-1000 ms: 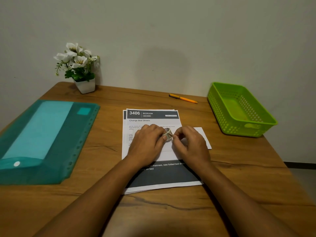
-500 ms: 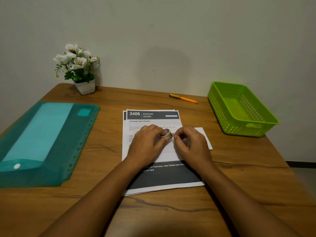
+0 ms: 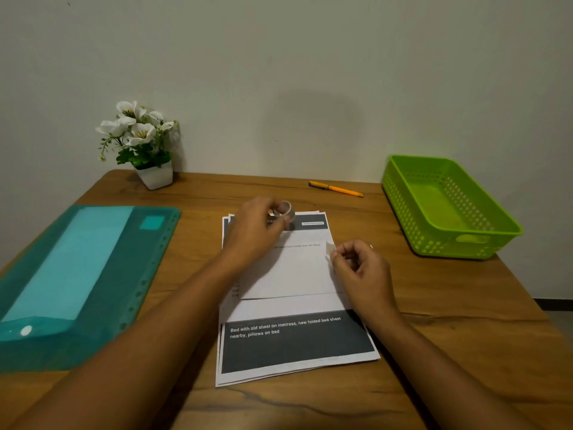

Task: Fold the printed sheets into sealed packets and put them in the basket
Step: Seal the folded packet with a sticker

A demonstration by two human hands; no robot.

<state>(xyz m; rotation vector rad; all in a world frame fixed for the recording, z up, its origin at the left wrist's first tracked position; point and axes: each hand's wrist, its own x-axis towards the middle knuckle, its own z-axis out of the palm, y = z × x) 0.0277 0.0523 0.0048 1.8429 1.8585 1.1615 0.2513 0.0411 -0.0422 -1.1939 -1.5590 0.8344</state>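
Hands parted: left hand (image 3: 252, 232) grips tape roll (image 3: 286, 211), right hand (image 3: 361, 270) pinches tape strip (image 3: 329, 250) at edge of folded sheet (image 3: 291, 271).

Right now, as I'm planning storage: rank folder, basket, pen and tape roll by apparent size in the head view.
1. folder, though it is nearest the camera
2. basket
3. pen
4. tape roll

One each of basket (image 3: 403, 206), pen (image 3: 336, 189), folder (image 3: 93, 274), flowerpot (image 3: 156, 176), tape roll (image 3: 288, 209), tape strip (image 3: 329, 249), sheet stack (image 3: 294, 346).

wooden table (image 3: 449, 305), sheets (image 3: 294, 346), basket (image 3: 403, 206), pen (image 3: 336, 189), folder (image 3: 77, 274), plant (image 3: 142, 144)
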